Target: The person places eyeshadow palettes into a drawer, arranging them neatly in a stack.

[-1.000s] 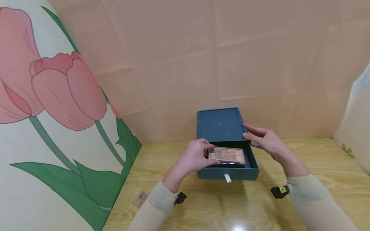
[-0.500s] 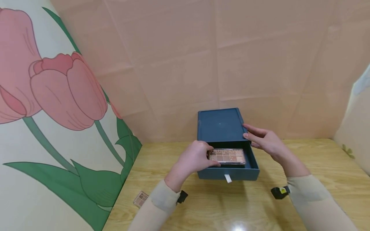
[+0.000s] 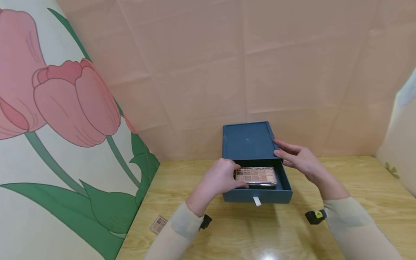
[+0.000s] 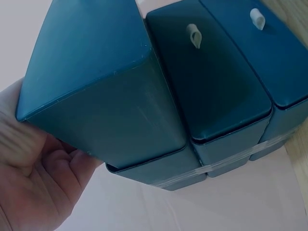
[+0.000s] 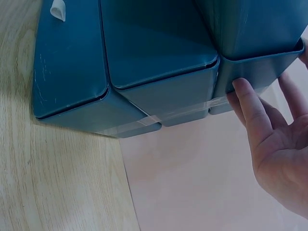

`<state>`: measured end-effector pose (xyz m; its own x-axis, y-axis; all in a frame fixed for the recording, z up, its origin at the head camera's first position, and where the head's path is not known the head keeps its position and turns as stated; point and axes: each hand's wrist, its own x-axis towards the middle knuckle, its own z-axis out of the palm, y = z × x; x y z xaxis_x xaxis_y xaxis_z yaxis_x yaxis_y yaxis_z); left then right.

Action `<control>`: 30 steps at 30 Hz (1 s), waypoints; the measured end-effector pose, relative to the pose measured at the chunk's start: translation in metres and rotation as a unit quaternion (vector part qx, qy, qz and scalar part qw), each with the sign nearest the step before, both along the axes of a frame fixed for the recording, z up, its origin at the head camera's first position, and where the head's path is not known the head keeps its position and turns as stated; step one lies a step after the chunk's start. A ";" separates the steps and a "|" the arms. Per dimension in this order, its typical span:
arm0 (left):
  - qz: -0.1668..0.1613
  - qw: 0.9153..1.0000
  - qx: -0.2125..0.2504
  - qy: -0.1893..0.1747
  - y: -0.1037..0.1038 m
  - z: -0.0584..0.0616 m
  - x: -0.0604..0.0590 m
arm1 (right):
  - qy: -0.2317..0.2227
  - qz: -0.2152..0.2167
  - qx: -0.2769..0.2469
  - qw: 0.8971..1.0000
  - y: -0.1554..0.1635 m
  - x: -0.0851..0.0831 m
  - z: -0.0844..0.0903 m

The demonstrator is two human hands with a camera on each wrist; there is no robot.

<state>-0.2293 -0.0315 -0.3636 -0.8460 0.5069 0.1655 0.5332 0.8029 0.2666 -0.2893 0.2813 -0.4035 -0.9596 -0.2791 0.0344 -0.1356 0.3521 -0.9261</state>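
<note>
Count: I see one blue drawer box (image 3: pixel 247 141), two palettes, two hands.
Held palette (image 3: pixel 256 176): over the open drawer (image 3: pixel 258 195), at 3 o'clock of my left hand.
Left hand (image 3: pixel 221 177): fingers curled round the held palette's left end.
Right hand (image 3: pixel 297 159): fingers straight, tips touching the box's right edge, holding nothing.
Second palette (image 3: pixel 158 224): flat on the table (image 3: pixel 357 173), at 8 o'clock, well apart.
Room: bare wood toward 3 o'clock; tulip panel (image 3: pixel 65 144) close at 9 o'clock.
</note>
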 end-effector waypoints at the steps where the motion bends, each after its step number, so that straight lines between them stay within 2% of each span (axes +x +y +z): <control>1: 0.001 1.000 0.001 0.001 0.000 0.000 0.000 | 0.001 0.000 0.001 1.000 0.000 0.000 0.000; 15: -0.006 0.999 0.018 0.038 -0.004 0.000 0.003 | -0.002 -0.004 -0.002 1.000 0.001 -0.002 -0.002; 18: -0.007 0.998 0.031 0.045 -0.006 -0.001 0.003 | -0.004 -0.005 -0.004 1.000 0.002 -0.002 -0.002; 22: -0.019 0.996 0.071 0.056 -0.010 -0.004 0.003 | -0.005 -0.005 -0.005 1.000 0.002 -0.002 -0.002; 26: -0.052 0.986 0.141 0.065 -0.018 -0.009 0.000 | -0.007 -0.004 -0.006 1.000 0.002 -0.003 -0.001; 30: -0.109 0.964 0.233 0.067 -0.030 -0.015 -0.001 | -0.009 -0.002 -0.011 1.000 0.001 -0.003 -0.001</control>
<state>-0.2306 -0.0613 -0.3786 -0.6831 0.5141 0.5187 0.7303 0.4784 0.4876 -0.2926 0.2823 -0.4047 -0.9611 -0.2753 0.0231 -0.1175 0.3315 -0.9361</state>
